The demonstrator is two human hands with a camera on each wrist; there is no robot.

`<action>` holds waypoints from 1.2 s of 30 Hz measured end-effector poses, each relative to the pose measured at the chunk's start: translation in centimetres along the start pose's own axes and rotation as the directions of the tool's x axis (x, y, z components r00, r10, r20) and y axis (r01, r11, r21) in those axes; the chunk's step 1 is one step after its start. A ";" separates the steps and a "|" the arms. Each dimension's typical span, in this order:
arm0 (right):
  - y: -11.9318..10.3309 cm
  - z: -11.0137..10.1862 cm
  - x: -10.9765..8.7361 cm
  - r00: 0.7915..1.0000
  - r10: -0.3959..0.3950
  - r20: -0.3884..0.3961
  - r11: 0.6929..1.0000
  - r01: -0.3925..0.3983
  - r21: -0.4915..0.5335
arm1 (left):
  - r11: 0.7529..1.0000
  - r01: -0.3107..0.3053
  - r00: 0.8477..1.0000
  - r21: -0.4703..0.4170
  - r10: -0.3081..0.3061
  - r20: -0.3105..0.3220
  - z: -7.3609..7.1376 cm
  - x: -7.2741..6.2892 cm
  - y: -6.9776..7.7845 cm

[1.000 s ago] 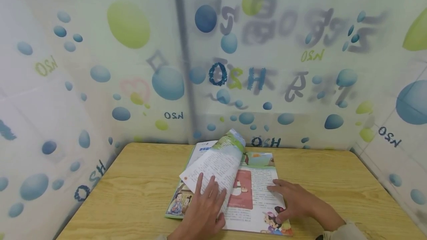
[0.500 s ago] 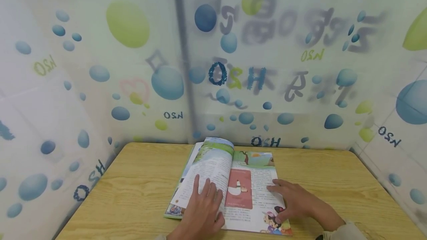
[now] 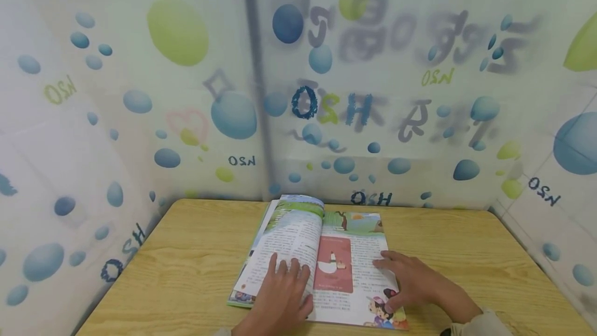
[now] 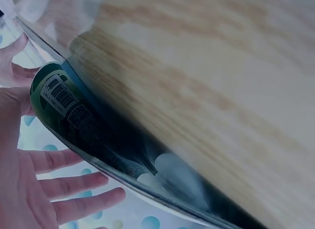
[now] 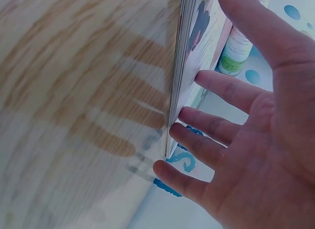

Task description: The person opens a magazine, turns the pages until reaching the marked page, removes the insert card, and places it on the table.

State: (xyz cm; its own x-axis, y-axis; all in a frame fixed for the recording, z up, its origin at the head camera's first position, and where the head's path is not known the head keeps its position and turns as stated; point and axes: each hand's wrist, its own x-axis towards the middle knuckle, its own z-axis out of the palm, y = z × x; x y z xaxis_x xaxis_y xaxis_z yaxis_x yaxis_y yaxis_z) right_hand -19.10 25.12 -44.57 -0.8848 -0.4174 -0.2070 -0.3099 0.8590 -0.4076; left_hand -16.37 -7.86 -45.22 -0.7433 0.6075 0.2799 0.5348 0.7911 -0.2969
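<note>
An open illustrated magazine lies on the wooden table. My left hand rests on the lower part of its left page, fingers spread over the print. That page bows up near the spine. On the right page, a red panel shows a white figure. My right hand touches that page's right edge, thumb by the cartoon children at the corner. In the left wrist view the cover with a barcode curves up off the table. The right wrist view shows my right fingertips along the page edge.
The wooden table extends to both sides of the magazine. Behind it and at both sides hang pale curtains printed with blue and green drops and lettering, close to the table's back edge.
The loose page, half turned and curled upright a second ago, has swung left and come down over the left side. My left hand has drawn slightly down; my right hand stays put.
</note>
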 end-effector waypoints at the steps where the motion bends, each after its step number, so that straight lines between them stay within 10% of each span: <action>1: 0.0 0.0 0.0 1.000 0.002 0.002 1.000 -0.002 0.000 | 1.000 0.002 1.000 -0.003 -0.002 0.010 0.0 0.0 0.0; 9: -1.3 -1.2 1.2 0.995 0.074 0.059 0.996 -0.070 -0.063 | 1.000 0.006 0.999 -0.009 -0.005 0.046 -0.1 0.1 -0.2; 23: -4.8 0.1 7.5 0.997 -0.003 -0.080 0.999 0.000 -0.041 | 1.000 0.022 0.994 -0.021 -0.019 0.110 -0.6 0.2 -0.4; 36: -5.6 0.7 8.8 0.996 0.025 -0.088 0.997 -0.031 -0.066 | 0.999 0.039 0.988 -0.026 -0.035 0.150 -1.2 0.3 -0.4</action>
State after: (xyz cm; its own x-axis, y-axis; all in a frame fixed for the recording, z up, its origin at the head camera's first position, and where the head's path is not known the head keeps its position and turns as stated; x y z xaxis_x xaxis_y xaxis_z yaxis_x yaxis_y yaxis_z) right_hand -24.94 16.44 -44.74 -0.9195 -0.3682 -0.1376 -0.3049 0.8890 -0.3416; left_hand -16.35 -7.85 -43.97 -0.8134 0.5622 0.1495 0.5157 0.8158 -0.2618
